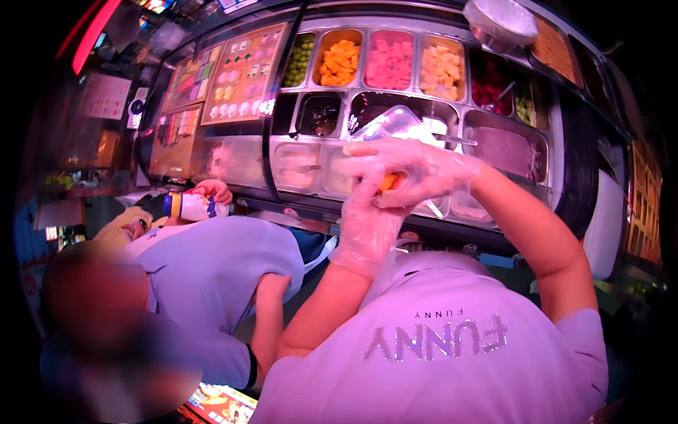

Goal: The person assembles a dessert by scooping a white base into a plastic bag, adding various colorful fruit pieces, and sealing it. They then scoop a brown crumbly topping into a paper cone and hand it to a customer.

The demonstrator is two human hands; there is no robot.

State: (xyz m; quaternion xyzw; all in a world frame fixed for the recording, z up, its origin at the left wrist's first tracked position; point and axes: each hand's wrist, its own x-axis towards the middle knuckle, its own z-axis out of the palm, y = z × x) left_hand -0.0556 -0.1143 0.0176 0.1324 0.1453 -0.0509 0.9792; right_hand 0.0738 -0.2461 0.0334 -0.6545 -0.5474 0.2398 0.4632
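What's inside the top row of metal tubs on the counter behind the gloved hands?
The top row of tubs holds green pieces, orange cubes, pink cubes and pale yellow cubes. The gloved hands cover part of the lower tubs, so their contents stay unclear.

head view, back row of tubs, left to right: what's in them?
Green grapes → orange fruit cubes → pink fruit cubes → pale yellow fruit cubes → dark red fruit

It was a dessert shop counter: far trays (390, 60) held cut fruit (orange, pink, yellow), with a picture menu (244, 74) left.
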